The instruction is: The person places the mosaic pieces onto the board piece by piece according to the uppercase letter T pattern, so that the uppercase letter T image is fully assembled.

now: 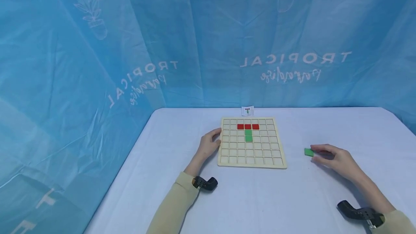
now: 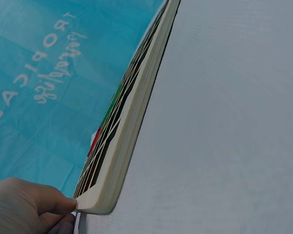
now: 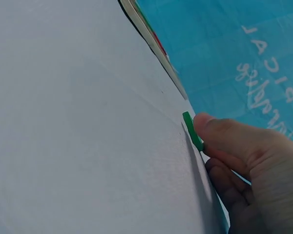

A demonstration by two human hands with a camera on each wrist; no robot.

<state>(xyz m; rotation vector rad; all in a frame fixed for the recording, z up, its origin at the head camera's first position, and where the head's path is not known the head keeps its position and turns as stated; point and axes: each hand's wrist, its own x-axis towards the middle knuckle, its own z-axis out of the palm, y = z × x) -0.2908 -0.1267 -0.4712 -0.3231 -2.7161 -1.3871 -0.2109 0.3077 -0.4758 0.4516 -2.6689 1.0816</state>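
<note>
A square wooden grid board (image 1: 251, 151) lies on the table. In its grid sit a row of red tiles (image 1: 247, 126) and, below the middle one, two green tiles (image 1: 248, 138). My left hand (image 1: 208, 145) touches the board's left edge with its fingertips, thumb and forefinger apart. In the left wrist view the left hand (image 2: 34, 207) meets the board's rim (image 2: 107, 200) near a corner. Right of the board, my right hand (image 1: 338, 160) pinches a green square tile (image 1: 308, 152) close over the table. The right wrist view shows this green tile (image 3: 192, 130) tilted beside the thumb.
Behind the board lies a small printed card (image 1: 247, 111) with a red and green T pattern. A white cloth covers the table (image 1: 260, 201). Blue printed curtains (image 1: 214, 39) hang along the back and left side.
</note>
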